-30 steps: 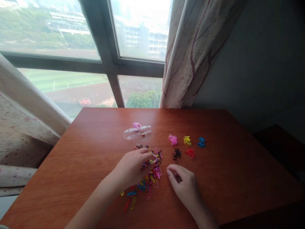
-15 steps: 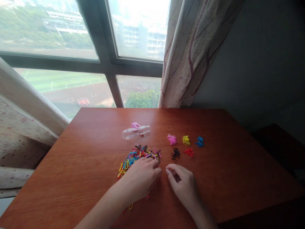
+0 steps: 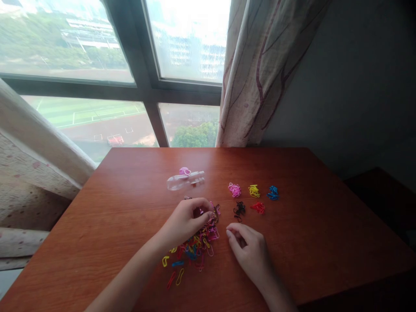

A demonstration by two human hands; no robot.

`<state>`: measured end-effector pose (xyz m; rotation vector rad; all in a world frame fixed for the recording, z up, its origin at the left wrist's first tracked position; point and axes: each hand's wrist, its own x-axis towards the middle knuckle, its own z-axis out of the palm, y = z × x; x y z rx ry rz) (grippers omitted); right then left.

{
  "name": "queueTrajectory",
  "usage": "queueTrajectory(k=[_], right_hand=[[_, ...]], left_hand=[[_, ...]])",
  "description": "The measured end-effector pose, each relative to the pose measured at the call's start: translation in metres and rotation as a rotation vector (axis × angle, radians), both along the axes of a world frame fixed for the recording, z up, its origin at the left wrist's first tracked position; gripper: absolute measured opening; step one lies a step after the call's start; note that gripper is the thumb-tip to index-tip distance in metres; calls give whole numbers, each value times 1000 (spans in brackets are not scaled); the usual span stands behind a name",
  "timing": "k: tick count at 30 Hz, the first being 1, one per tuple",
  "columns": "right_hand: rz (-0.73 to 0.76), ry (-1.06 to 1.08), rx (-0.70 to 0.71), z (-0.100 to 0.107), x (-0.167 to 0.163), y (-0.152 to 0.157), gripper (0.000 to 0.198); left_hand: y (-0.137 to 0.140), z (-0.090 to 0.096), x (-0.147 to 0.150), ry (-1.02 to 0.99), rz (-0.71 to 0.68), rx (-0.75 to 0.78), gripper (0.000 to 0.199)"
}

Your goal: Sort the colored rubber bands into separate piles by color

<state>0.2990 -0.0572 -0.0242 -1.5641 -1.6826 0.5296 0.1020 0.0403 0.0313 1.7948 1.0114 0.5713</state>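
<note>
A mixed pile of small coloured rubber bands (image 3: pixel 204 242) lies on the wooden table, partly covered by my left hand (image 3: pixel 188 219). The thumb and index finger of that hand curl together at the pile's upper right; whatever is between the tips is too small to make out. My right hand (image 3: pixel 248 247) rests on the table just right of the pile, thumb and forefinger pinched together, with any held thing hidden. Beyond it sit small sorted heaps: black bands (image 3: pixel 239 209), red bands (image 3: pixel 258 208), pink bands (image 3: pixel 234 190), yellow bands (image 3: pixel 254 190) and blue bands (image 3: pixel 273 193).
Behind the pile, a clear plastic bottle-like container (image 3: pixel 177 183) lies on its side with a pink piece (image 3: pixel 184 171) by it. A window (image 3: pixel 149 91) and a curtain (image 3: pixel 250 78) stand past the table's far edge (image 3: pixel 208 148).
My left hand has shifted up and slightly left across the pile, uncovering the bands at its lower part. My right hand has stayed in place.
</note>
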Motion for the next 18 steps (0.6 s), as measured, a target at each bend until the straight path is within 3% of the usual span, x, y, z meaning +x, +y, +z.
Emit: queueTrajectory(k=[3,9,14,18], right_hand=[[-2,2,3,2,-1,1,15],[1,-6,8,5,-1,2,18],[-1,13,17,4,-2,2,19],[-6,-2,22,3,-1,3,18]], left_hand=[[8,1,5,-26,5,-27,18],[47,11,41,120,-7,171,15],[79,0,81,205,14,251,14],[87,-7,99,254,16,283,13]])
